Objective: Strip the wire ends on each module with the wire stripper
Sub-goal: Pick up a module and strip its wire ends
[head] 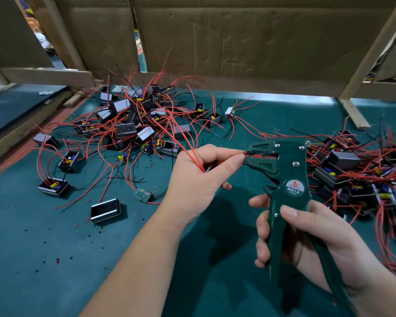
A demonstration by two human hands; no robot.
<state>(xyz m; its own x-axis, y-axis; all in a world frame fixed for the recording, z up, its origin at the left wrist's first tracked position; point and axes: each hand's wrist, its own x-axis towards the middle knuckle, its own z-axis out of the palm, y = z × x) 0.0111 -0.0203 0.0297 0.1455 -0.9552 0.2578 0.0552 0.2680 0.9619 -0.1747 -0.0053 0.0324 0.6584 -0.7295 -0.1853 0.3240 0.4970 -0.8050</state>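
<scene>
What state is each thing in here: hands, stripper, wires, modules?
left hand: pinches red wires, one end fed into wire stripper.
right hand: grips the stripper's handles.
wire stripper: upright, wire end in its jaws.
far module pile: tangled heap on green mat.
right module pile: tangled heap.
insulation scraps: scattered on mat.

A left hand (199,179) pinches red wire ends (247,153) into the head of a green wire stripper (288,177) gripped by the right hand (311,239), above a green counter (44,259) heaped with wired modules (133,120).
</scene>
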